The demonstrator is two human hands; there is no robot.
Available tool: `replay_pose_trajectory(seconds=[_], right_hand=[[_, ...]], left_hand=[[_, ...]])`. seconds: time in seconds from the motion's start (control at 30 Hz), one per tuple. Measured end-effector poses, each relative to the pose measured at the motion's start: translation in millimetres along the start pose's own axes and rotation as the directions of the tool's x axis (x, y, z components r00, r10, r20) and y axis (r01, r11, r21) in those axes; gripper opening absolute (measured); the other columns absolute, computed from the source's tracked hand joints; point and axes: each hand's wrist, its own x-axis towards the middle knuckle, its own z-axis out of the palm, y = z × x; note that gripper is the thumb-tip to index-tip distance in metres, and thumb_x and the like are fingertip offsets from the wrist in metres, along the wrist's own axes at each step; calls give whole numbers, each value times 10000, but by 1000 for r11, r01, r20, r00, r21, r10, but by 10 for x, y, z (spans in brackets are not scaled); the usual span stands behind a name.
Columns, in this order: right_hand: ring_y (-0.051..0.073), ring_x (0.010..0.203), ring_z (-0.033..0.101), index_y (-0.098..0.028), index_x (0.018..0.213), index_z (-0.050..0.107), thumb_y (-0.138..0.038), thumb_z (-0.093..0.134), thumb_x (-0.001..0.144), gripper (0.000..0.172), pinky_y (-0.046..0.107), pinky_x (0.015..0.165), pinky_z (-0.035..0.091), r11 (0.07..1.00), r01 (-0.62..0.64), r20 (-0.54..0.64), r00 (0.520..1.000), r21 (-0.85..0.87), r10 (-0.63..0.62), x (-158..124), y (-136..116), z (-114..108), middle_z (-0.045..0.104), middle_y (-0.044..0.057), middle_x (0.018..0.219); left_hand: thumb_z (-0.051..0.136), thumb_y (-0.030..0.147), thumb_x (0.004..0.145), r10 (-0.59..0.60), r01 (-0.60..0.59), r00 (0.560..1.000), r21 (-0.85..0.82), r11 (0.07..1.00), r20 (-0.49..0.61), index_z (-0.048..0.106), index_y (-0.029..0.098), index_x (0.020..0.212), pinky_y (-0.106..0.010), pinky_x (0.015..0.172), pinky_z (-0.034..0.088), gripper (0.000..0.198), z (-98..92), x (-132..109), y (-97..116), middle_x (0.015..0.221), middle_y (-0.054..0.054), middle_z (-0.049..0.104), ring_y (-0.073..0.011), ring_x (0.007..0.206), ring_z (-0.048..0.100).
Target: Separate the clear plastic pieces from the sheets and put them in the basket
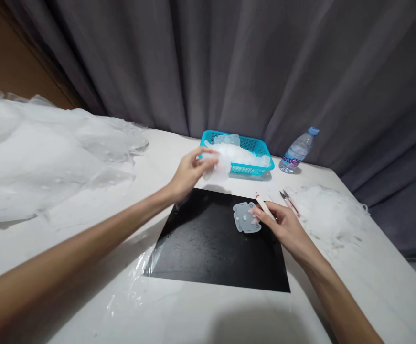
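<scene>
My left hand [193, 172] is raised in front of the blue basket [252, 170], its fingers pinching a thin, translucent white piece [219, 167] smeared by motion. My right hand [282, 219] is over the right part of a black mat [208, 243]. Between its thumb and fingers is a flat, grey translucent plastic piece [244, 224] with rounded lobes and small holes. A slim white pen-like tool [265, 208] with a red mark near its end also sticks out of this hand. White translucent material [243, 154] is heaped in the basket.
A water bottle [296, 152] with a blue cap stands right of the basket. Small thread snips [290, 203] lie beyond my right hand, beside a crumpled pile of clear film [331, 212]. Large white plastic bags [50, 157] cover the table's left side. A grey curtain [222, 62] hangs behind.
</scene>
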Motion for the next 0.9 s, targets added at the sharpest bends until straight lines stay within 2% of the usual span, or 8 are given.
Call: replay_pose_trajectory(seconds=[0.1,0.17,0.27,0.33,0.4,0.5,0.6,0.9], right_hand=[[211,860,616,-175,888,750,-541,719,911,368,309,805,453,999,46,-22,999,18,-46,22,36,-7,697,41,867],[193,845,597,-177,897,746,-525,722,918,349,298,790,443,996,64,-28,998,56,-63,35,55,-14,676,29,862],[169,798,568,-189,912,739,-510,723,928,321,285,738,431,990,72,-57,996,118,-65,45,67,-13,657,15,849],[163,789,566,-199,926,732,-493,729,931,294,281,726,431,985,86,-69,995,147,-77,43,68,5,662,11,861],[166,814,579,-206,936,724,-471,733,935,265,282,750,443,982,111,-58,993,156,-103,34,71,41,670,10,886],[181,871,598,-213,945,715,-448,726,949,236,291,806,459,980,130,-5,991,148,-130,1,79,121,677,14,916],[176,866,596,-216,932,707,-440,706,972,227,287,803,458,982,123,50,990,145,-132,-56,70,209,664,8,894],[153,807,610,-223,898,731,-421,734,959,208,264,756,478,978,100,27,994,183,-107,-184,-44,297,688,-2,851]], left_hand=[[682,233,908,170,-146,983,257,955,-75,653,144,1104,-407,943,541,218,121,653,55,1010,-94,739,-261,1032,690],[734,219,860,235,-195,967,312,930,-97,647,155,1102,-470,1129,421,265,208,780,101,1219,-125,695,-299,1260,581],[622,388,991,287,-280,958,308,909,25,645,176,1102,-479,1168,373,241,320,408,116,1231,-104,677,-281,1245,577],[482,515,1063,139,-190,953,175,966,269,660,184,1082,-437,1063,465,376,359,-62,75,1123,-80,701,-260,1126,637],[668,518,980,-8,-33,912,93,995,410,667,200,1135,-378,964,513,353,355,-527,15,1109,-53,715,-241,1054,666],[710,460,976,-119,128,934,-5,992,337,694,188,1017,-315,855,517,276,279,-993,-43,947,-19,724,-187,891,677],[744,425,964,-161,177,947,-35,984,279,714,188,961,-280,801,496,239,191,-1158,-43,855,4,712,-154,824,654],[772,359,948,-174,221,928,-112,969,329,748,210,1015,-241,723,493,166,113,-1208,-18,789,24,679,-119,725,601]])
